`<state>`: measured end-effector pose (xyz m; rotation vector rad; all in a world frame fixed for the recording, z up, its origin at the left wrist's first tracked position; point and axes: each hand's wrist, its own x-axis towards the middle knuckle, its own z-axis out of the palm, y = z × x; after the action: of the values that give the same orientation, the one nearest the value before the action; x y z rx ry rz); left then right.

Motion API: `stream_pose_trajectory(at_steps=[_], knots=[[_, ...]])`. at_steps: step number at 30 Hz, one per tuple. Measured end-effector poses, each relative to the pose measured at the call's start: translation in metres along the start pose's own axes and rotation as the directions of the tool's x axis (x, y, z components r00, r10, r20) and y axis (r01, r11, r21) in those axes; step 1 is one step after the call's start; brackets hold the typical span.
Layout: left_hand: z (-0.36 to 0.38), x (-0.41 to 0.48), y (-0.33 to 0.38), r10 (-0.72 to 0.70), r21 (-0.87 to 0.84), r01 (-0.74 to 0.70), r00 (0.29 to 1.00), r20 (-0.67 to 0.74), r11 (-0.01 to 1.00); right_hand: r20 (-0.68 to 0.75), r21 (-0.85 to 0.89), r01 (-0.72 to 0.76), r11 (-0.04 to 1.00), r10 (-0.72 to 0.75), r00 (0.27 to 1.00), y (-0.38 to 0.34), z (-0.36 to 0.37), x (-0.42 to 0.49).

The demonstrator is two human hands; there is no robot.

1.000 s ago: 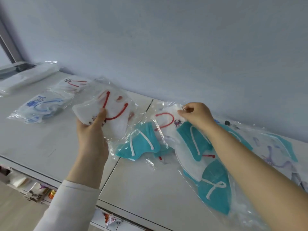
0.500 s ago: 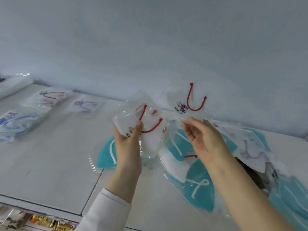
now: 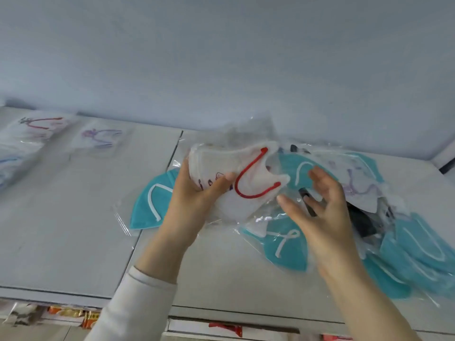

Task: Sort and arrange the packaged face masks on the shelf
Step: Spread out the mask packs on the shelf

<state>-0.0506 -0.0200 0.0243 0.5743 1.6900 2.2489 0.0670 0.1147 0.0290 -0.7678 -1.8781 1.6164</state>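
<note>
While the left hand (image 3: 194,193) gripped the red-loop mask packet (image 3: 246,168), its thumb lay across the printed front and its fingers curled behind. The packet was held tilted over the grey shelf top (image 3: 73,217), close to the seam between two panels. It was a clear plastic sleeve with white masks inside, the red ear loop turned toward the camera.

The right hand (image 3: 322,212) hovered just beside the packet, fingers spread and slightly bent, holding nothing. Whether its fingertips touched the crinkled plastic beneath could not be told.

Under and around both hands lay a loose heap of packaged masks. A teal mask (image 3: 147,207) with a white loop lay flat, partly hidden behind the left hand. A second teal mask (image 3: 288,249), its white loop crossed over itself, lay under the right palm. A teal stack (image 3: 423,252) reached the right edge. Beyond the right fingers sat a purple-loop white mask (image 3: 357,185), with a black mask (image 3: 364,222) partly tucked under it.

Well apart, at far left near the wall (image 3: 221,57), lay three blurred packets: a far red-loop packet (image 3: 41,124), a far purple-loop packet (image 3: 101,137) and a blue-loop packet (image 3: 7,163) cut by the frame. A white sleeve (image 3: 138,303) covered the left forearm. Red and orange wrappers (image 3: 71,313) showed below the shelf's front edge, too blurred to identify.
</note>
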Motion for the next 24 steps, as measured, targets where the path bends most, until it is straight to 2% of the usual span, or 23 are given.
stream_pose_trajectory(at_steps=[3, 5, 7, 10, 12, 15, 17, 22, 24], knots=[[-0.016, -0.010, 0.001, 0.011, 0.158, -0.043, 0.980, 0.198, 0.987, 0.320, 0.000, 0.066, 0.998, -0.063, 0.945, -0.009, -0.003, 0.002], [-0.015, -0.025, -0.003, 0.013, 0.191, -0.061, 0.969, 0.245, 0.980, 0.399, -0.038, 0.078, 0.996, -0.056, 0.915, -0.007, 0.005, -0.004], [-0.015, -0.041, -0.008, 0.053, 0.227, -0.104, 0.974, 0.221, 0.968, 0.383, -0.049, 0.116, 0.992, -0.089, 0.920, -0.001, 0.012, -0.013], [-0.017, -0.060, -0.012, 0.218, 0.377, -0.240, 0.971, 0.101, 0.894, 0.336, 0.037, 0.122, 0.992, -0.127, 0.933, 0.011, 0.017, -0.029], [-0.016, -0.074, -0.016, 0.309, 0.368, -0.293, 0.951, 0.016, 0.882, 0.316, 0.120, 0.158, 0.980, -0.189, 0.930, 0.014, 0.019, -0.038], [-0.008, -0.091, -0.029, 0.309, 0.242, -0.283, 0.948, -0.074, 0.928, 0.319, 0.159, 0.193, 0.968, -0.236, 0.918, 0.023, 0.024, -0.050], [-0.004, -0.098, -0.034, 0.283, 0.210, -0.255, 0.952, -0.115, 0.944, 0.349, 0.121, 0.189, 0.974, -0.220, 0.911, 0.030, 0.025, -0.056], [-0.001, -0.107, -0.035, 0.282, 0.195, -0.257, 0.953, -0.112, 0.947, 0.352, 0.033, 0.220, 0.975, -0.218, 0.910, 0.036, 0.018, -0.058], [0.001, -0.108, -0.036, 0.255, 0.169, -0.235, 0.961, -0.104, 0.957, 0.336, 0.005, 0.162, 0.987, -0.154, 0.929, 0.041, 0.020, -0.055]])
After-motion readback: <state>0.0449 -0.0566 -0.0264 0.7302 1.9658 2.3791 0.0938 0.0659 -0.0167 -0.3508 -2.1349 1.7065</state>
